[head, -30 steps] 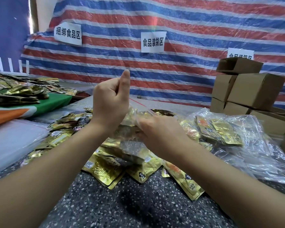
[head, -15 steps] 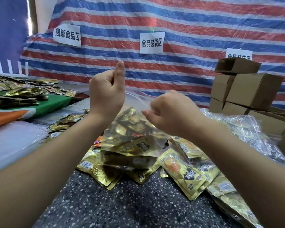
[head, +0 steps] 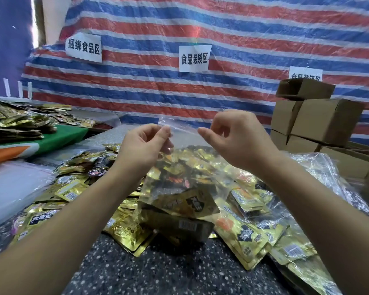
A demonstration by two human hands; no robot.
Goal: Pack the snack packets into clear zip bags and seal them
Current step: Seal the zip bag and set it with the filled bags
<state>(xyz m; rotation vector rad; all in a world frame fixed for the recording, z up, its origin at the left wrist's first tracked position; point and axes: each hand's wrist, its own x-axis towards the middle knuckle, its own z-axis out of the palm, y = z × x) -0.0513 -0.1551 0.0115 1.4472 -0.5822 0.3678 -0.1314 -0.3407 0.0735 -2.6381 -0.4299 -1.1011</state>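
Head view has us lifting one clear plastic zip bag (head: 179, 184), loaded with shiny gold foil snack packets (head: 185, 204), just above the dark speckled counter (head: 179, 273). Our left hand (head: 144, 149) pinches the bag's top strip at its left end, fingers (head: 164, 133) clenched on the film; our right hand (head: 235, 139) pinches it at the right end. We judge this film thin, limp and slippery, and the load makes it sag, so the stiffer zip strip is where to hold. Counting now: one bag in hand, several packets inside, too overlapped to number. Dozens more loose gold packets (head: 249, 231) cover the counter, filled clear bags (head: 320, 173) pile at right, and at least five brown cardboard boxes (head: 320, 118) stack behind.
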